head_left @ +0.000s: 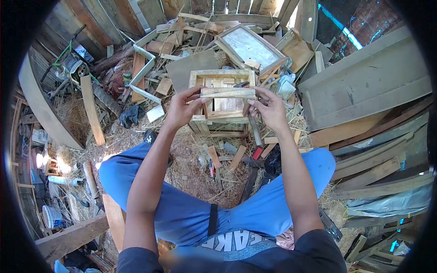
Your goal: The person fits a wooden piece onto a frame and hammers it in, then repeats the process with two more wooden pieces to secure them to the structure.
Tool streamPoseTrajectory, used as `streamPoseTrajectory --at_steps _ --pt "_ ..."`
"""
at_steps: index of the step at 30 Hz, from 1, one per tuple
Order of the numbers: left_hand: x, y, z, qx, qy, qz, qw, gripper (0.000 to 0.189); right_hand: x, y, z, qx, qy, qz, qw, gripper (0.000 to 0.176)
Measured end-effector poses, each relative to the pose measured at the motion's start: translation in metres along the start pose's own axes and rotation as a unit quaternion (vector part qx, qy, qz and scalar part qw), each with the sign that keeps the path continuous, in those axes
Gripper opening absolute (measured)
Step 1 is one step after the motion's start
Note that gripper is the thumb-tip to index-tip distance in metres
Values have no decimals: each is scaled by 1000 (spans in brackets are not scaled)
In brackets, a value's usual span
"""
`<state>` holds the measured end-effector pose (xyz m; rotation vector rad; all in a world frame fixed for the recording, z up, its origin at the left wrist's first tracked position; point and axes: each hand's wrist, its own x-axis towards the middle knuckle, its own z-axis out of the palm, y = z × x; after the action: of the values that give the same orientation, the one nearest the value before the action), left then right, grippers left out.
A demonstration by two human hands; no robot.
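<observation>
A short, pale wooden board (227, 93) is held level between my two hands, one at each end. My left hand (184, 108) pinches its left end with thumb and fingers. At the opposite end my right hand (269, 109) has a similar grip. Narrow darker pieces slant down below both ends of the board. Directly beneath and behind it stands a slatted wooden crate-like frame (223, 73), partly hidden by the board and hands. A dark object (241, 84) shows just above the board's right half. Below my right hand lies a tool with a red end (257, 152).
Scrap wood is heaped behind the frame, with a framed panel (250, 48) on it. A red-and-black tool (211, 169) and small wood blocks (237, 158) lie between my legs. Large boards (364, 82) lean on the right; a long plank (92, 109) stands left.
</observation>
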<state>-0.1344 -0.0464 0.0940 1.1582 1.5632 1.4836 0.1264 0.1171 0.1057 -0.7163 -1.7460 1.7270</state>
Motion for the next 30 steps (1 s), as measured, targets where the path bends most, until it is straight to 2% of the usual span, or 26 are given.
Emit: streamPoseTrajectory --at_steps 4,7,9,16,21,27,30 --pt "0 -2 4 -4 18 32 999 46 2 7 2 8 24 6 1000 47" --pt "0 1 3 -15 14 19 1000 47 2 11 2 18 28 -3 999 46" --pt "0 2 0 3 -2 -32 999 47 3 12 3 28 32 -8 999 46" --pt "3 -3 0 26 9 3 1000 49 1 11 3 35 34 -3 999 48" --pt "1 5 -1 5 -1 -44 999 49 0 2 3 62 20 -11 998 50" --pt "3 -2 -3 11 2 -13 1000 49 4 8 1 65 11 -5 998 52" --pt "1 4 -1 13 6 -44 999 49 3 7 1 67 9 6 998 53"
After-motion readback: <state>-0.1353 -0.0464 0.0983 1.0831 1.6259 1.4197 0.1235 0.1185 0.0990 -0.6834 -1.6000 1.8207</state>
